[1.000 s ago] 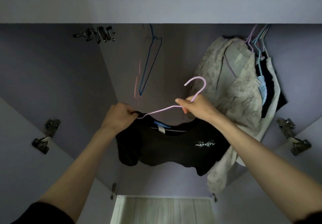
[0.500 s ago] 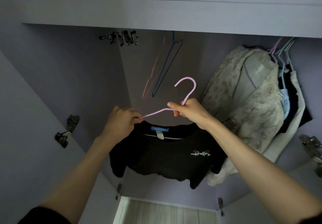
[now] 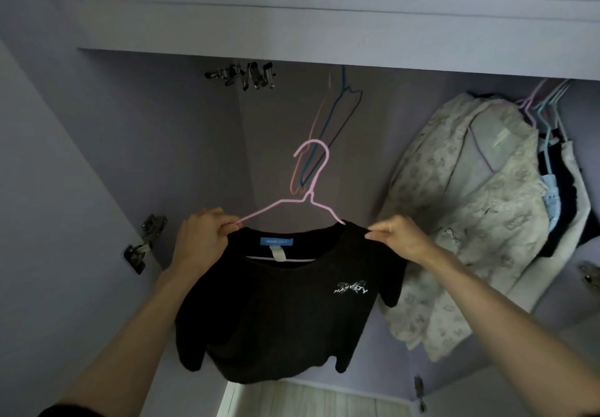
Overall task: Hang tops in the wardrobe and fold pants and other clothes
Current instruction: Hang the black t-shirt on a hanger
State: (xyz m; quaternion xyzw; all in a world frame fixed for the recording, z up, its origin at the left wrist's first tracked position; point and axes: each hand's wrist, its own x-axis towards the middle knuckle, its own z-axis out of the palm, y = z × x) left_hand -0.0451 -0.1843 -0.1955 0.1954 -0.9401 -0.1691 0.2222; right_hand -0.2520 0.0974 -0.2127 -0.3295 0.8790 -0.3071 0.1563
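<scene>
Since a second ago the right hand (image 3: 401,238) has left the thin pink wire hanger (image 3: 293,207) and now pinches the black short-sleeved T-shirt (image 3: 282,306) at its shoulder; the left hand (image 3: 203,238) grips the other shoulder. Shirt sits on the hanger inside the lilac wardrobe (image 3: 130,143), not yet hooked up.

Inside of a home wardrobe (image 3: 136,143) with pale lilac walls, seen from below, most likely in a bedroom. Shown by clothes on wire hangers at the right (image 3: 467,208), two empty hangers (image 3: 328,130) under the top panel, metal door hinges (image 3: 144,244) on the open doors, and a strip of light wooden floor (image 3: 311,398) at the bottom.
</scene>
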